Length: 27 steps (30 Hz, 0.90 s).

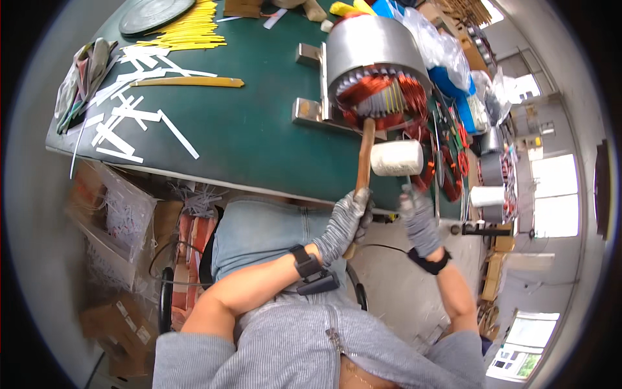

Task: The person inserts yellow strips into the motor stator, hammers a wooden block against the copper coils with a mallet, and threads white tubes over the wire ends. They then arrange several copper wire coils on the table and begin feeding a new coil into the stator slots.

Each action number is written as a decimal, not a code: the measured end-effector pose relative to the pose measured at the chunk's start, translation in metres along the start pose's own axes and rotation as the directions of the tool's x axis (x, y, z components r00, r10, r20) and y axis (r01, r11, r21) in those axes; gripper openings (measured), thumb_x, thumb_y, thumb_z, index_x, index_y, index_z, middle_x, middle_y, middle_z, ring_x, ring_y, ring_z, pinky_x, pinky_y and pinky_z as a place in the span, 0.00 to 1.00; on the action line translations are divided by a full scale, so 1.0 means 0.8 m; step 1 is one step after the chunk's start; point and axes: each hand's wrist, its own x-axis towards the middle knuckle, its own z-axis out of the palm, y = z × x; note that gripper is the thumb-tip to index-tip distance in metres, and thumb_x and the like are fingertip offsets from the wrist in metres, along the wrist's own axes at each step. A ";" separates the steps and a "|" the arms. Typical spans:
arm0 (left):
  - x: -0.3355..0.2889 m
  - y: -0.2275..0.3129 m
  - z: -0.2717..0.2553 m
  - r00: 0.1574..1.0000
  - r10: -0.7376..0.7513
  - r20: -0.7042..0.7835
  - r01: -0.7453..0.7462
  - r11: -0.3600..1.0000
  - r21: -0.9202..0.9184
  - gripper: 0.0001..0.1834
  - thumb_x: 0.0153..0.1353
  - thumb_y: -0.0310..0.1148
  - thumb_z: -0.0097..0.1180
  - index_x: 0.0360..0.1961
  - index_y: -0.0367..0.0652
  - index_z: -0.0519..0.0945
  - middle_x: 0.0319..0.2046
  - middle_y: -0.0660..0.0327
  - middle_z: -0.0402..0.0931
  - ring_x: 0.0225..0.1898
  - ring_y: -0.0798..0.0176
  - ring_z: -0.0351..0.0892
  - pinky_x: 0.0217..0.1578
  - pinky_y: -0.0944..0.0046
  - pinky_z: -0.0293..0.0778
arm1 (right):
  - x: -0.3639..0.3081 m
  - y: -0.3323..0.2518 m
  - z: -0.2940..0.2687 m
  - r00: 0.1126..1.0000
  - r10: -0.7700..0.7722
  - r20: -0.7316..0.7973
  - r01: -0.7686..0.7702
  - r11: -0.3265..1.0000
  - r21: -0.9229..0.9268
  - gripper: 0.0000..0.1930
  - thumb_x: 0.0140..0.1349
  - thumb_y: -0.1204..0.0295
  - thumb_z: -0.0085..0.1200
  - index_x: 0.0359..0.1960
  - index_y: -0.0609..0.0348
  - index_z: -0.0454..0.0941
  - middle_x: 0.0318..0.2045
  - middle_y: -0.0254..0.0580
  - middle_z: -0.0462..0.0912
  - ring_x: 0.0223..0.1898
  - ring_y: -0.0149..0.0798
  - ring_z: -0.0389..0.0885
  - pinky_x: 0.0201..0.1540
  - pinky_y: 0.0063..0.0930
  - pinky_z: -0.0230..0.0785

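1. Left hand (350, 214), grey glove: fingers closed around a wooden bar (366, 155), whose lower end pokes out below the grip.
2. Bar rises from the left hand, slightly slanted, its upper end at the near face of the stator (376, 48), by the copper windings (359, 97). Exact contact cannot be told.
3. Right hand (419, 220), also gloved, a little blurred: looks closed on the handle of a mallet (396, 158). White head sits ahead of the hand, just right of the bar; touching or apart, cannot tell.
4. Stator: silver drum on its side, ahead of both hands, wound opening toward them, standing over the green worktop (253, 129) with metal supports (313, 111) at its left.
5. Ahead and right of the right hand: copper coils (452, 188) and scissors (462, 163) with red handles.
6. Well left of the left hand: scattered white strips (136, 114), a yellow-brown stick (188, 82); beyond, yellow strips (194, 26) and a round grey plate (152, 14).
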 end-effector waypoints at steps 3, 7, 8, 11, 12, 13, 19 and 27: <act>-0.020 0.026 -0.008 0.969 0.238 -0.058 -0.207 0.922 0.329 0.23 0.61 0.57 0.41 0.30 0.47 0.66 0.14 0.70 0.61 0.10 0.77 0.57 0.10 0.74 0.57 | 0.052 -0.037 -0.084 0.971 0.123 0.203 -0.076 0.971 -0.228 0.03 0.56 0.75 0.49 0.32 0.54 0.74 0.26 0.47 0.76 0.23 0.44 0.75 0.23 0.32 0.65; -0.032 0.038 -0.021 0.973 0.218 -0.075 -0.177 0.916 0.360 0.21 0.63 0.54 0.40 0.28 0.47 0.65 0.13 0.70 0.61 0.09 0.78 0.57 0.10 0.76 0.57 | 0.062 -0.078 -0.090 0.899 0.389 -0.202 0.028 0.410 0.912 0.18 0.63 0.55 0.42 0.22 0.53 0.67 0.13 0.36 0.67 0.09 0.27 0.58 0.10 0.19 0.53; -0.028 0.034 -0.029 0.976 0.206 -0.063 -0.171 0.917 0.361 0.21 0.64 0.53 0.39 0.28 0.47 0.65 0.13 0.70 0.60 0.09 0.78 0.56 0.10 0.76 0.57 | 0.048 -0.044 -0.045 0.965 0.126 -0.231 0.176 0.345 0.922 0.12 0.61 0.59 0.45 0.27 0.53 0.68 0.13 0.35 0.66 0.08 0.28 0.55 0.10 0.17 0.52; -0.019 0.029 -0.026 0.977 0.207 -0.050 -0.183 0.936 0.301 0.21 0.64 0.54 0.39 0.29 0.46 0.65 0.13 0.71 0.59 0.09 0.78 0.55 0.10 0.76 0.56 | -0.019 0.028 0.040 0.983 -0.186 0.002 0.181 0.955 -0.233 0.10 0.56 0.70 0.49 0.40 0.55 0.73 0.27 0.39 0.76 0.20 0.38 0.73 0.18 0.26 0.60; -0.027 0.024 -0.026 0.981 0.179 -0.069 -0.155 0.953 0.260 0.21 0.64 0.54 0.39 0.29 0.46 0.65 0.13 0.70 0.59 0.09 0.77 0.54 0.10 0.76 0.56 | 0.003 0.004 0.001 0.985 -0.092 0.148 0.127 0.961 -0.246 0.11 0.57 0.70 0.48 0.42 0.56 0.72 0.31 0.41 0.76 0.22 0.38 0.74 0.19 0.26 0.61; -0.029 0.029 -0.019 0.977 0.199 -0.083 -0.167 0.942 0.291 0.22 0.63 0.55 0.39 0.29 0.46 0.65 0.14 0.70 0.59 0.10 0.77 0.55 0.10 0.76 0.56 | 0.025 -0.005 -0.030 0.975 -0.038 0.219 0.092 0.966 -0.243 0.13 0.58 0.70 0.48 0.44 0.57 0.71 0.34 0.42 0.76 0.24 0.37 0.75 0.19 0.26 0.62; 0.003 -0.001 -0.012 0.979 0.143 0.144 -0.148 0.989 0.022 0.25 0.59 0.60 0.43 0.30 0.47 0.66 0.14 0.69 0.59 0.10 0.76 0.52 0.11 0.74 0.54 | -0.039 0.054 -0.042 0.991 0.071 -0.113 -0.060 0.994 0.095 0.15 0.58 0.63 0.52 0.43 0.58 0.71 0.27 0.42 0.74 0.27 0.35 0.74 0.27 0.24 0.67; 0.023 -0.023 0.010 0.957 0.084 0.278 -0.012 0.968 -0.252 0.24 0.59 0.60 0.41 0.30 0.48 0.67 0.13 0.68 0.59 0.09 0.75 0.51 0.11 0.74 0.53 | 0.072 -0.016 -0.183 0.908 -0.260 0.329 0.405 0.748 -0.526 0.08 0.56 0.74 0.51 0.38 0.58 0.75 0.38 0.43 0.76 0.32 0.43 0.75 0.30 0.35 0.65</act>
